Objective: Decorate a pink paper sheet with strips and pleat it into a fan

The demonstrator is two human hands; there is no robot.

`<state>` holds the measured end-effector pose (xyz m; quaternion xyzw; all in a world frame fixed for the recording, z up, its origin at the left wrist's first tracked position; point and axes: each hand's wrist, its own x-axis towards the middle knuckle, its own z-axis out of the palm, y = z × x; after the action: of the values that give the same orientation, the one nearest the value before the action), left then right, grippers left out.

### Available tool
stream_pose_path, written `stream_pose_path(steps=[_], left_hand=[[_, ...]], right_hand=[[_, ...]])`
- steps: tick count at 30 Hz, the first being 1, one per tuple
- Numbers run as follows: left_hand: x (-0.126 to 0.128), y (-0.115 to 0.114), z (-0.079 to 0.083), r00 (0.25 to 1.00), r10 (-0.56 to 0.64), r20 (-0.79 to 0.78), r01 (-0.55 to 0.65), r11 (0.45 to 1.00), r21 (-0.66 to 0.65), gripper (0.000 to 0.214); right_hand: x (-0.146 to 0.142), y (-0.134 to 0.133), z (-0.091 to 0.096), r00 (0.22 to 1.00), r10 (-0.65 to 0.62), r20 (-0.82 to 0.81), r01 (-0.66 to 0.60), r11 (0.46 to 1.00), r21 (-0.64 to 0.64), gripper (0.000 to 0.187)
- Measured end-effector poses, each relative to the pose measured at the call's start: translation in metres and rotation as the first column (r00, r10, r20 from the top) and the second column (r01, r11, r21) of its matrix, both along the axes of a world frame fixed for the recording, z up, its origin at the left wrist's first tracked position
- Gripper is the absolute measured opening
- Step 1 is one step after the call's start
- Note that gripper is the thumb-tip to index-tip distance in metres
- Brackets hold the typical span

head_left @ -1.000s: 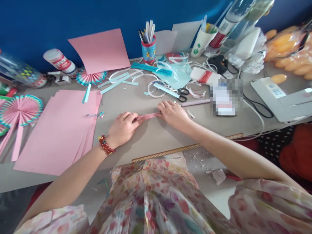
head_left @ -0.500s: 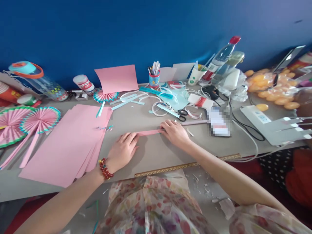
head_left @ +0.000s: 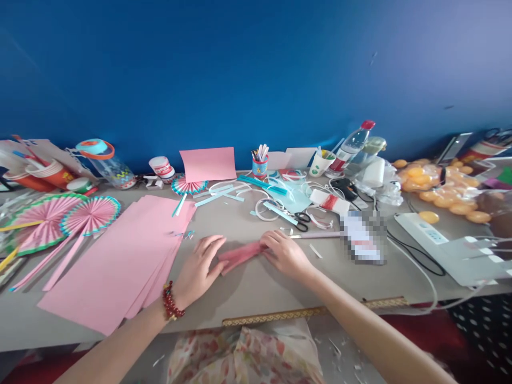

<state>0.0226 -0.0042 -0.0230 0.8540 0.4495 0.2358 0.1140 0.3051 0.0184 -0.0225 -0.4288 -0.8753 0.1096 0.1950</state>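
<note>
A pleated pink paper strip (head_left: 242, 254) lies on the grey table (head_left: 256, 288) between my hands, fanned wider at its left end. My right hand (head_left: 285, 254) pinches its right end with closed fingers. My left hand (head_left: 200, 269), a red bead bracelet on its wrist, rests beside the fanned left end with fingers stretched out, fingertips touching the paper. A stack of pink paper sheets (head_left: 120, 256) lies just left of my left hand.
Finished pink and teal paper fans (head_left: 60, 216) lie at far left. Scissors (head_left: 301, 220), paper strips, a pen cup (head_left: 259, 164), a glue pot (head_left: 162, 168), bottles (head_left: 350, 146) and a bag of oranges (head_left: 438, 186) crowd the back. A white power strip (head_left: 424, 229) and cables sit right.
The camera has tilted up, showing more blue wall. The folded strip has sprung open into a wider pleated fan at its left end, and my left hand's fingers have stretched out.
</note>
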Motion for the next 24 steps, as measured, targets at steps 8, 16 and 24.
stream_pose_path(steps=[8, 16, 24], left_hand=[[0.016, 0.006, 0.010, 0.993, -0.115, -0.035, 0.112, 0.989, -0.094, 0.043], [0.018, -0.006, 0.007, 0.974, -0.155, -0.166, 0.189, 0.959, 0.212, 0.025], [0.009, -0.014, 0.014, 0.986, -0.135, -0.102, 0.163, 0.919, 0.358, 0.042]], right_hand=[[-0.001, -0.012, -0.006, 0.997, 0.046, -0.060, -0.038, 0.991, 0.128, 0.011], [-0.002, -0.030, 0.005, 0.995, -0.103, 0.001, 0.098, 0.948, 0.303, 0.033], [0.000, -0.033, 0.017, 0.979, 0.051, -0.199, 0.030, 0.923, 0.384, 0.027]])
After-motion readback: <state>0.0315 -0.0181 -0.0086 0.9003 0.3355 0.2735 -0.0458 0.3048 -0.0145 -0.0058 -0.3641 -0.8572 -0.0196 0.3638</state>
